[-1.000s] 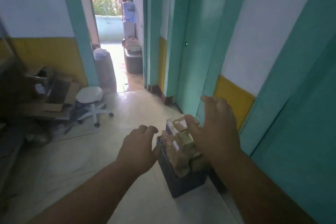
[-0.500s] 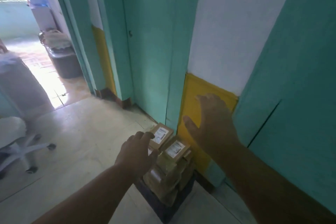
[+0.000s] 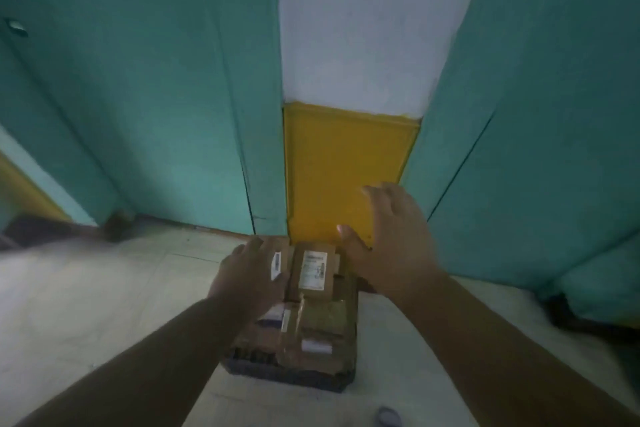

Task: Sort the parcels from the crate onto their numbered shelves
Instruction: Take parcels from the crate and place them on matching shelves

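Note:
A dark plastic crate (image 3: 284,373) stands on the floor against the wall, piled with several brown cardboard parcels. The top parcel (image 3: 313,270) carries a white label. My left hand (image 3: 247,276) hovers over the pile's left side, fingers straight and loose, covering part of another labelled parcel (image 3: 277,265); contact cannot be told. My right hand (image 3: 388,239) is spread open above the right side of the pile, holding nothing. No shelves are in view.
A wall with teal door panels (image 3: 156,97) and a yellow lower band (image 3: 343,166) rises directly behind the crate. Pale floor (image 3: 86,305) stretches to the left. A dark object (image 3: 588,315) sits at the right by the wall.
The view has swung right and down from the corridor onto the crate. Both hands have come closer over the parcels, which now sit straight below me.

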Tool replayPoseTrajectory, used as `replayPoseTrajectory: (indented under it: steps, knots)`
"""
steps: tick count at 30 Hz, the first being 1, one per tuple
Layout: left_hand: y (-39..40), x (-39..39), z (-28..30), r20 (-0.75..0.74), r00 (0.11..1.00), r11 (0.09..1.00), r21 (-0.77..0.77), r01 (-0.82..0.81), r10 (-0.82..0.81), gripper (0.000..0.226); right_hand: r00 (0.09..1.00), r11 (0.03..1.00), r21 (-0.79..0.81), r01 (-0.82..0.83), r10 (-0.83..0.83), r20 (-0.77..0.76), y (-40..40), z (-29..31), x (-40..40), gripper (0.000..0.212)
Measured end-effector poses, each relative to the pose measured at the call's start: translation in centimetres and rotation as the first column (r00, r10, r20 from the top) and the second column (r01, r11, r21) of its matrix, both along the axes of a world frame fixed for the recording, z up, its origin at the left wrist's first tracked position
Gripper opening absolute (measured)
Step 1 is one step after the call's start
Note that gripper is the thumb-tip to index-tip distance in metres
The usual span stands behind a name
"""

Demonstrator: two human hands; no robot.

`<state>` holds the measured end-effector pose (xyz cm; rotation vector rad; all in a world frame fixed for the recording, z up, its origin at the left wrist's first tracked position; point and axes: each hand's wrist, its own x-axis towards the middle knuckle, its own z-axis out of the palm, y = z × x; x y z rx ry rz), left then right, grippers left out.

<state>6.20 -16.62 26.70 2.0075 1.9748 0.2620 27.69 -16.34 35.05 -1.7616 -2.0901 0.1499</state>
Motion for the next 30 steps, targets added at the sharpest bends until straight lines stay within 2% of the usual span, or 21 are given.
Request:
replayPoseTrajectory:
  steps: [3, 7, 12, 15, 21, 25, 28, 30]
  knots:
    - [1.1, -0.9, -1.6, 0.02, 0.996, 0.994, -0.071, 0.087, -0.086, 0.049, 0.995, 0.994, -0.051, 0.095, -0.093, 0.039, -0.8, -1.3, -1.1, 0.062]
    - [1.8, -1.0, -5.5, 0.135, 0.981, 0.97, -0.183, 0.161, -0.138, 0.043, 0.984, 0.969, -0.179, 0.172, -0.16, 0.077, -1.3, -4.9, -1.3, 0.06]
    - [0.7, -1.0, -13.1, 0.25, 0.967, 0.937, -0.322, 0.138, -0.056, 0.047, 0.981, 0.907, -0.374, 0.195, -0.175, 0.088, -2.3, -13.2, -1.5, 0.06]
    - [1.0, -0.9, -17.2, 0.264, 0.964, 0.92, -0.374, 0.115, -0.013, 0.05, 0.981, 0.876, -0.442, 0.195, -0.17, 0.097, -1.9, -18.2, -1.6, 0.06]
    - [1.8, 0.6, -23.2, 0.369, 0.928, 0.877, -0.462, 0.13, 0.057, 0.071, 0.977, 0.775, -0.594, 0.214, -0.185, 0.11, -0.2, -27.2, -1.0, 0.051]
    - [1.4, 2.1, -25.2, 0.407, 0.913, 0.87, -0.465, 0.164, 0.045, 0.063, 0.984, 0.676, -0.728, 0.118, -0.18, -0.008, 0.3, -31.6, -0.6, 0.036]
    - [0.9, 2.6, -25.3, 0.458, 0.878, 0.869, -0.482, 0.115, 0.138, 0.063, 0.954, 0.67, -0.737, 0.089, -0.27, -0.13, 0.1, -31.6, -0.7, 0.039]
    - [0.5, 2.7, -24.3, 0.535, 0.812, 0.859, -0.505, 0.086, 0.234, 0.062, 0.928, 0.679, -0.729, 0.09, -0.323, -0.186, -0.2, -29.8, -0.7, 0.044]
